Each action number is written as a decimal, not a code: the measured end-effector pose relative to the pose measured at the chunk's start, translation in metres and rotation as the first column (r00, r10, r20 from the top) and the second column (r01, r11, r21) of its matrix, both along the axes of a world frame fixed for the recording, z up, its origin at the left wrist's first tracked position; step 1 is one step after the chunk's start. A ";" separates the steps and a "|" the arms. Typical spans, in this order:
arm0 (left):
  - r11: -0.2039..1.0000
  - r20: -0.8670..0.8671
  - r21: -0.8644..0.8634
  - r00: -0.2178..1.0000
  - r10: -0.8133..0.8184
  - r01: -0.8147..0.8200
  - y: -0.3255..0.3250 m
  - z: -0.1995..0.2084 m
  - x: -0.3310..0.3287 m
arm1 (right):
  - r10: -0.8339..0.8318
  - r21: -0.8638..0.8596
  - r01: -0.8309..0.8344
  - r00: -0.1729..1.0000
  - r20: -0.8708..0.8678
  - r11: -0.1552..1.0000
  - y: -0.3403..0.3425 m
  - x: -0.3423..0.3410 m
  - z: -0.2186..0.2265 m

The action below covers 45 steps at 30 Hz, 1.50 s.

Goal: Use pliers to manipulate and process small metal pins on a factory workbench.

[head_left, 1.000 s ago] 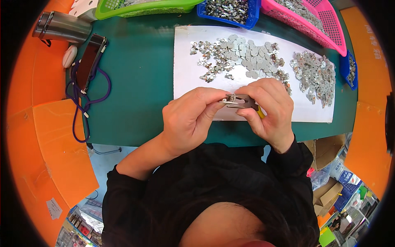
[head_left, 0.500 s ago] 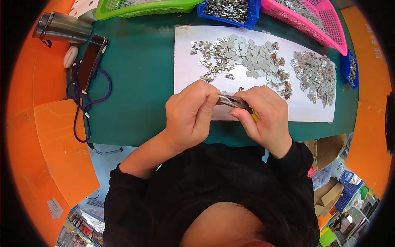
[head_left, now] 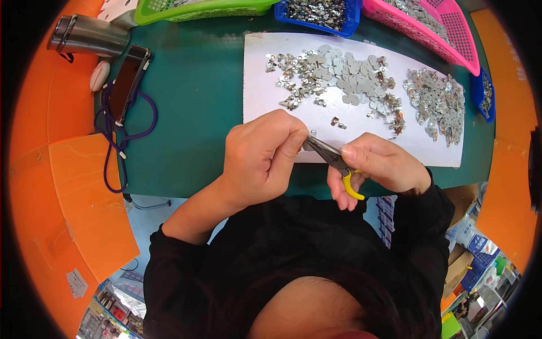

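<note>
My right hand (head_left: 379,166) grips long-nose pliers (head_left: 330,156) with yellow handles, their jaws pointing up and left. The jaw tips meet the fingertips of my left hand (head_left: 265,152). That hand is closed in a pinch on a small metal part (head_left: 306,146), mostly hidden by the fingers. Beyond both hands, a white board (head_left: 257,79) carries a pile of flat grey metal plates (head_left: 353,79) among small shiny clips (head_left: 299,93). A couple of loose clips (head_left: 337,122) lie just past the pliers. To the right on the board is a second heap of metal parts (head_left: 437,104).
Along the far edge stand a green basket (head_left: 209,11), a blue bin (head_left: 349,25) and a pink basket (head_left: 420,42), all holding metal parts. A smaller blue bin (head_left: 477,99) is at right. A phone (head_left: 127,85) with a purple cord and a steel tumbler (head_left: 93,35) are at left.
My right hand has shifted right and turned, its grip loosened, so the pliers' yellow handle shows and the jaws point more up-left. My left hand has barely moved.
</note>
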<state>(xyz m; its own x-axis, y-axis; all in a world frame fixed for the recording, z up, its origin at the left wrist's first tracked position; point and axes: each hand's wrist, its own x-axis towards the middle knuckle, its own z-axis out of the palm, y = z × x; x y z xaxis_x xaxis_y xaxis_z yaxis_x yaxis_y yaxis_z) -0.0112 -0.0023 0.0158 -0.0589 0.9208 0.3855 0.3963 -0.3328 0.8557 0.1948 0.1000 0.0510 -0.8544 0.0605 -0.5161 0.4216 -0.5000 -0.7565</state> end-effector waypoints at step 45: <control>0.935 -0.254 -0.161 0.902 -0.349 0.316 0.011 0.019 -0.016 | 0.223 0.958 -0.238 0.954 0.199 0.161 0.015 -0.003 0.036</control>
